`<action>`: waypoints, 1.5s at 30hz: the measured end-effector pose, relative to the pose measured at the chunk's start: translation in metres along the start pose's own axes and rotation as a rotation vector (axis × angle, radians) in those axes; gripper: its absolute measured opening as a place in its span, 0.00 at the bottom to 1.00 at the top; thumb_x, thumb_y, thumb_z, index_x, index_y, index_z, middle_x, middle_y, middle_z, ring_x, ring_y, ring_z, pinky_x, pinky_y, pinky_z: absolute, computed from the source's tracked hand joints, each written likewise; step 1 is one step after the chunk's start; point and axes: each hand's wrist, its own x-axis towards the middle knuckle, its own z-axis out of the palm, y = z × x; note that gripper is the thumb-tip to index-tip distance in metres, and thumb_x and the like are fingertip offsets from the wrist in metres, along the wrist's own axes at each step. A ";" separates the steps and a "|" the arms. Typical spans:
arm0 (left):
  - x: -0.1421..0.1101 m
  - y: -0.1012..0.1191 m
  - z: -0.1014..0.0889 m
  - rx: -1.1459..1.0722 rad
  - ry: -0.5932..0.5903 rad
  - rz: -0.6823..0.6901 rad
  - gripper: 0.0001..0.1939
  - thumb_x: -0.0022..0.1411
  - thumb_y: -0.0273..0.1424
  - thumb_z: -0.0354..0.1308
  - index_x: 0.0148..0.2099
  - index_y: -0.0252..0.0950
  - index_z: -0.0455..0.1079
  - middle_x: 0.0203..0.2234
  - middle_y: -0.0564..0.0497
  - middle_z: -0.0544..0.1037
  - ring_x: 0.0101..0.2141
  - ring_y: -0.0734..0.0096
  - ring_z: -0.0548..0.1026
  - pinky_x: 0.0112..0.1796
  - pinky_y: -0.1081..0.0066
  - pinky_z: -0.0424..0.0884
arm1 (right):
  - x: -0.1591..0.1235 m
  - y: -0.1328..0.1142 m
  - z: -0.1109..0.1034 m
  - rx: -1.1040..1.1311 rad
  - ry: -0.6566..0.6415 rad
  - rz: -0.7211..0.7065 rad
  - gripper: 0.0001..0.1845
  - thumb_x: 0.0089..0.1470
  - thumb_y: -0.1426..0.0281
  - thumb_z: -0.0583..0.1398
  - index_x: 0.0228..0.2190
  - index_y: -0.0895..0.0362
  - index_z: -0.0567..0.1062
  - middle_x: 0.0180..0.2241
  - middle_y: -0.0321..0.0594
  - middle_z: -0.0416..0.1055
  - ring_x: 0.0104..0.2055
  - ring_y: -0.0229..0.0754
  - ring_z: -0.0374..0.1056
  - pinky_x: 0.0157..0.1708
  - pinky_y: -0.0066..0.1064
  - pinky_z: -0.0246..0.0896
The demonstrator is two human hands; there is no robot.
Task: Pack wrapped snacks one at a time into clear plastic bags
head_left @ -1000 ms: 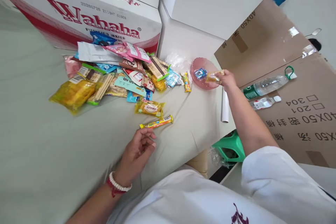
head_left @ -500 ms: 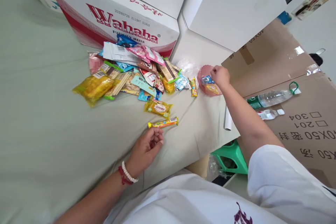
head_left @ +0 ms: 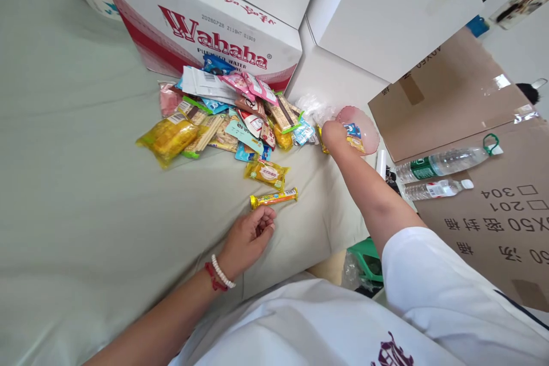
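Observation:
My left hand (head_left: 251, 234) rests on the grey-green cloth with its fingers curled in and nothing in them, just below a yellow-orange stick snack (head_left: 273, 198). My right hand (head_left: 335, 136) reaches down between the pink bowl (head_left: 368, 126) and the right end of the snack pile (head_left: 227, 120). Only the back of this hand shows, so its fingers are hidden. The bowl holds a blue packet (head_left: 353, 128) and a yellow packet (head_left: 357, 144). A yellow wrapped cake (head_left: 266, 172) lies alone in front of the pile.
A red-and-white Wahaha carton (head_left: 206, 28) and white boxes (head_left: 386, 6) stand behind the pile. Brown cardboard boxes (head_left: 493, 211) with two water bottles (head_left: 446, 161) on them are to the right. A green stool (head_left: 364, 260) stands below the table edge.
My right hand put a yellow packet into the pink bowl, then drew back left to the pile's right end. My left hand has hardly moved. The view has shifted.

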 end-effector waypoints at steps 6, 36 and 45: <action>0.002 0.000 -0.002 -0.109 0.034 -0.012 0.07 0.58 0.35 0.59 0.36 0.37 0.70 0.26 0.54 0.71 0.27 0.73 0.68 0.31 0.72 0.66 | -0.044 0.010 -0.002 0.126 0.222 0.077 0.17 0.63 0.73 0.54 0.49 0.62 0.77 0.47 0.60 0.76 0.46 0.55 0.74 0.43 0.40 0.67; 0.033 0.014 -0.012 -0.337 0.098 -0.008 0.17 0.55 0.43 0.68 0.32 0.35 0.70 0.25 0.56 0.71 0.27 0.77 0.65 0.31 0.74 0.62 | -0.223 -0.064 0.063 1.803 -0.093 -0.166 0.27 0.51 0.47 0.68 0.45 0.50 0.76 0.34 0.36 0.72 0.29 0.37 0.64 0.26 0.28 0.61; 0.032 0.027 -0.025 -0.539 0.126 -0.101 0.19 0.57 0.47 0.64 0.36 0.34 0.72 0.27 0.53 0.74 0.20 0.81 0.63 0.21 0.75 0.52 | -0.206 -0.048 0.052 1.891 0.005 -0.104 0.13 0.48 0.61 0.72 0.34 0.52 0.78 0.24 0.30 0.63 0.22 0.32 0.52 0.20 0.26 0.48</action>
